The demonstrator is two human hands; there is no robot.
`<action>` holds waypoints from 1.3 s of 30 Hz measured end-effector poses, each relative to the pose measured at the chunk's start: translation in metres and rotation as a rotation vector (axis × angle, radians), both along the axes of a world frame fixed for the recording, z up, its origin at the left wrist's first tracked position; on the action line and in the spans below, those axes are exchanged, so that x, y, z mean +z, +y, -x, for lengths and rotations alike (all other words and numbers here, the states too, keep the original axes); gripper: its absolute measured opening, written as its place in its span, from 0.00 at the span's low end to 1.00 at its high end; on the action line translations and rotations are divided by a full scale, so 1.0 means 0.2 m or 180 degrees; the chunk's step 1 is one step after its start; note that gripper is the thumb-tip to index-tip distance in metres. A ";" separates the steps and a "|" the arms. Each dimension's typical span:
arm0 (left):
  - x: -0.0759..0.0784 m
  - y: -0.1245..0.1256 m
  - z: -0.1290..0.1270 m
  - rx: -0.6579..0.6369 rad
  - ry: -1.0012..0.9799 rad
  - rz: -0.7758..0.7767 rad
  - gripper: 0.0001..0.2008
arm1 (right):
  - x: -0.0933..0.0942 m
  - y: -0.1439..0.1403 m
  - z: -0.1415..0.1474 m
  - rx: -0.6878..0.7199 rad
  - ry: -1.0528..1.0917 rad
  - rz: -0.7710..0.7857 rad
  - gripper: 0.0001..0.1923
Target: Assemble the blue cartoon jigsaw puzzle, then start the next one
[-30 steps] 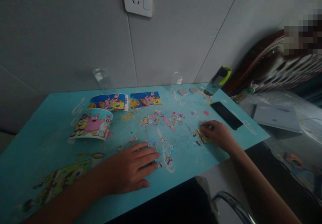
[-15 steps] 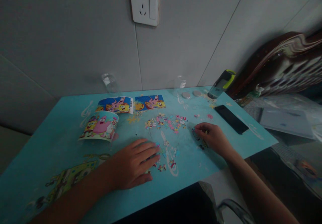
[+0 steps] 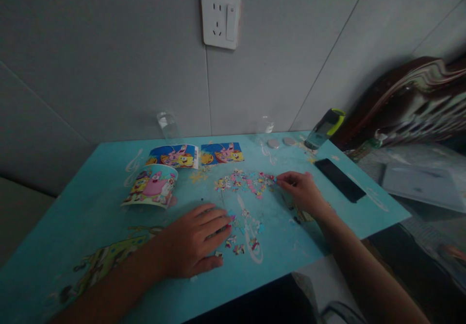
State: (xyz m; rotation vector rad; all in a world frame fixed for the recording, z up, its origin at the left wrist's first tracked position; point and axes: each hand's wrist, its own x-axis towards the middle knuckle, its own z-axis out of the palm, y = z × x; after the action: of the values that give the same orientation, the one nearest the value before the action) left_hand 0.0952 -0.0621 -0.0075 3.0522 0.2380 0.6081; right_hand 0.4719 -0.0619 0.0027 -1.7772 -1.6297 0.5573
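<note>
Puzzle pieces, head view: two loose groups on the blue table (image 3: 83, 202), a far group (image 3: 247, 183) and a near group (image 3: 238, 241).
Right hand: thumb and forefinger brought together at the right end of the far group; whether a piece is gripped between them cannot be told.
Left hand: palm down (image 3: 194, 239), fingers extended and slightly parted, clenching nothing; near group lies at the fingertips and partly between the fingers.
Right hand position: hand (image 3: 304, 193) low over the table, the printed figure beneath it partly covered.
Printed sheets: two curved sheets (image 3: 153, 185) beyond the left hand; flat card (image 3: 223, 154) beyond the far group.
Right side: dark phone (image 3: 339, 180) lies near the right hand; bottle (image 3: 325, 128) behind it, beside two round lids (image 3: 273, 143).
</note>
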 end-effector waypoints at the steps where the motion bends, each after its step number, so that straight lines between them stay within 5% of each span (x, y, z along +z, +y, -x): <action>1: 0.00 0.00 0.00 0.0002 0.0000 -0.0010 0.26 | 0.00 0.00 -0.04 -0.0092 -0.0054 -0.0026 0.14; 6: 0.02 0.00 0.01 -0.0038 0.0149 -0.0035 0.27 | 0.01 -0.06 -0.17 -0.0229 -0.0284 0.0083 0.15; 11: 0.02 0.01 0.02 -0.0091 0.0252 0.0043 0.29 | -0.02 -0.10 -0.13 0.0024 -0.0517 0.0277 0.12; 20: 0.01 0.03 0.03 -0.0017 0.0413 0.0012 0.29 | -0.02 0.03 -0.26 -0.0433 -0.0997 0.0083 0.18; 39: -0.02 0.06 0.03 0.0306 0.0235 0.0179 0.24 | -0.08 0.11 -0.31 -0.0304 -0.0978 0.0127 0.15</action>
State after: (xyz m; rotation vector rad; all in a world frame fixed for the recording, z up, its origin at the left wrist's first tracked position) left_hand 0.0884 -0.0496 -0.0113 3.0265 0.3983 0.4845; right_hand 0.5337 -0.0398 -0.0124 -2.0373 -1.7320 0.2843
